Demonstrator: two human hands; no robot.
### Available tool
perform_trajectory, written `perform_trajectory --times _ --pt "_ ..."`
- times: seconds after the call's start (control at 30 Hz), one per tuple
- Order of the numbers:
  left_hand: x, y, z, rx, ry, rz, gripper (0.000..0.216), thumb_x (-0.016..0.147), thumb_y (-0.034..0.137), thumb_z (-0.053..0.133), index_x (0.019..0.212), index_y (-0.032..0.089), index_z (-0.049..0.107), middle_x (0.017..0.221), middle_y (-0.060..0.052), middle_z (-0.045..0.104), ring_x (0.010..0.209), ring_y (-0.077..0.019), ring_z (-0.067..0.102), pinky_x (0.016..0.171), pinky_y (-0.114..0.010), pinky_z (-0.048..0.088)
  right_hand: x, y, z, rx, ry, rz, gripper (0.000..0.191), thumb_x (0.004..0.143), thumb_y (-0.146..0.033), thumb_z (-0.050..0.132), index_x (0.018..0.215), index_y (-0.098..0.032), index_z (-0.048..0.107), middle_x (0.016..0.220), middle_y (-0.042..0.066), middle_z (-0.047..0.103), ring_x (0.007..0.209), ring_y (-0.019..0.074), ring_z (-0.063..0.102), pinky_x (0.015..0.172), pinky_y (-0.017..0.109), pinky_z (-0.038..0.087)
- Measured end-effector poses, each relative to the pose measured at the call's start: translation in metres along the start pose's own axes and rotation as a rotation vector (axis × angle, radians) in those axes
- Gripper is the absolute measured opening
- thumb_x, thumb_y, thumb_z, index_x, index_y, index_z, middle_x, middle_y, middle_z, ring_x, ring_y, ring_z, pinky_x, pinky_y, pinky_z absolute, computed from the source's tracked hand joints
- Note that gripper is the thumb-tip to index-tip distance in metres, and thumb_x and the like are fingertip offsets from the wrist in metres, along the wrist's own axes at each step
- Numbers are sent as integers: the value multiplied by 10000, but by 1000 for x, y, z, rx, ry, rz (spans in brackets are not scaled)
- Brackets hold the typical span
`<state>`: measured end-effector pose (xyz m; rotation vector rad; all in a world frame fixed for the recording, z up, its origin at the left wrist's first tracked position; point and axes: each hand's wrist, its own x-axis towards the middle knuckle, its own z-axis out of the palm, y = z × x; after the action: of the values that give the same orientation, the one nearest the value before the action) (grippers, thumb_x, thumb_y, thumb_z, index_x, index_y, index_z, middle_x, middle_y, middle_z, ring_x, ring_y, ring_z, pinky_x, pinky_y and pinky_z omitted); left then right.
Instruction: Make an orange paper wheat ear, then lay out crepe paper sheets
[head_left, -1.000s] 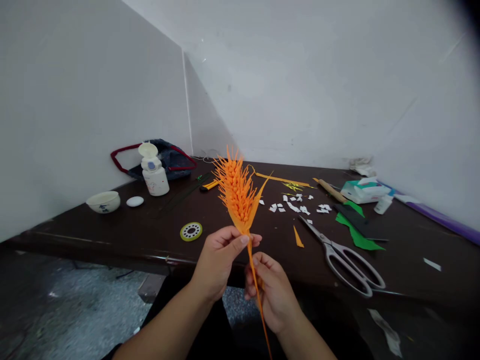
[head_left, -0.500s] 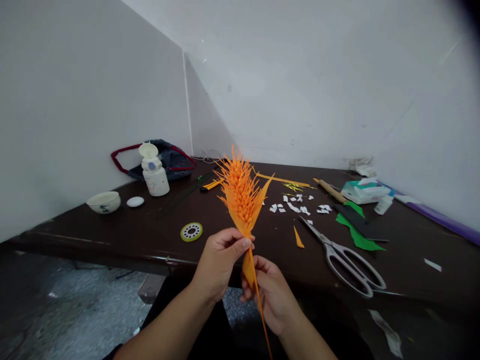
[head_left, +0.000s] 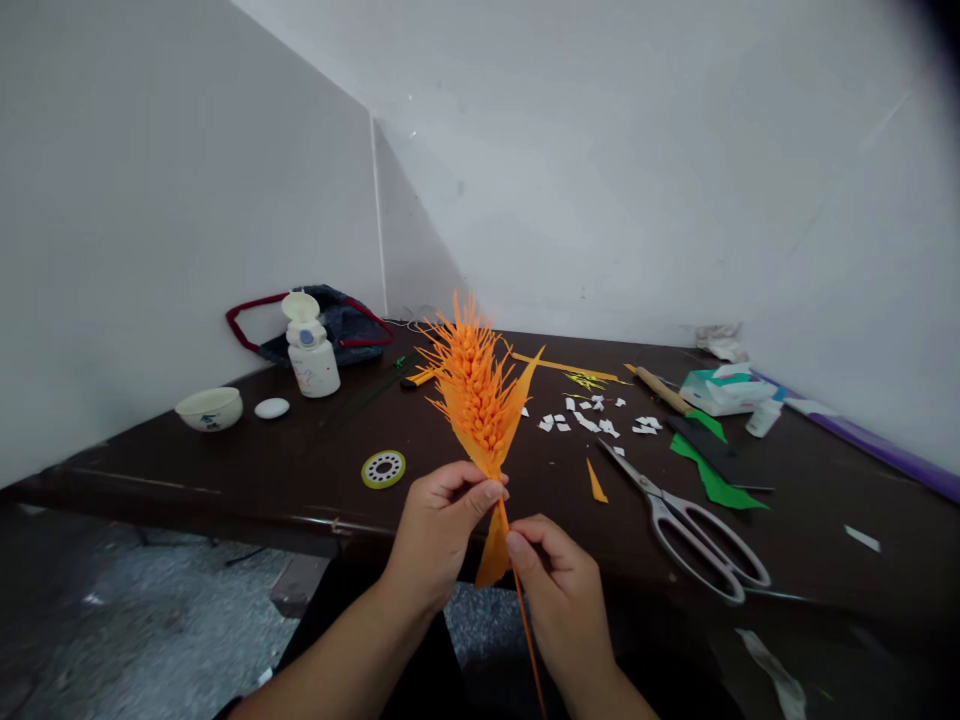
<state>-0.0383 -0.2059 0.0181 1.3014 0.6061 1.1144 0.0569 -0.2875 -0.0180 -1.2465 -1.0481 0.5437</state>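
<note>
Lower now than before, right hand pinches the thin stem of the spiky orange paper wheat ear. Left hand pinches its base, holding it upright over the dark wooden table edge; steel scissors lie nearby, right.

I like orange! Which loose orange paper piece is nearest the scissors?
The small pointed orange scrap beside the scissors; the long orange strip lies farther back.
</note>
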Motion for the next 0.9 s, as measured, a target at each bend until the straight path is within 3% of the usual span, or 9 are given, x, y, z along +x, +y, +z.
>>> perform_trajectory --times 0.33,0.53,0.7,0.9 --pt "3 3 0 27 5 -30 60 704 235 698 722 179 711 760 -31 712 746 -149 630 742 -271 472 7 9 4 231 10 132 170 809 -330 604 745 -183 662 671 -15 502 628 126 433 566 231 363" --pt "4 4 2 -165 -16 -151 126 698 194 677 820 168 699 807 -42 714 644 -114 623 692 -271 492 10 10 4 507 30 272 170 745 -340 678 735 -170 668 623 -26 521 577 102 420 536 217 343" --pt "5 -2 2 -162 -50 -195 135 632 147 723 765 154 706 780 -44 706 689 -116 616 683 -240 481 9 7 3 626 24 327 180 703 -319 718 679 -153 650 553 -48 494 499 68 389 476 187 316" --pt "1 -3 4 -161 -167 -177 75 632 180 740 695 154 708 887 -51 641 681 -124 595 601 -249 484 7 8 4 723 -51 346 168 730 -303 696 674 -156 636 518 -37 523 468 81 450 478 204 366"
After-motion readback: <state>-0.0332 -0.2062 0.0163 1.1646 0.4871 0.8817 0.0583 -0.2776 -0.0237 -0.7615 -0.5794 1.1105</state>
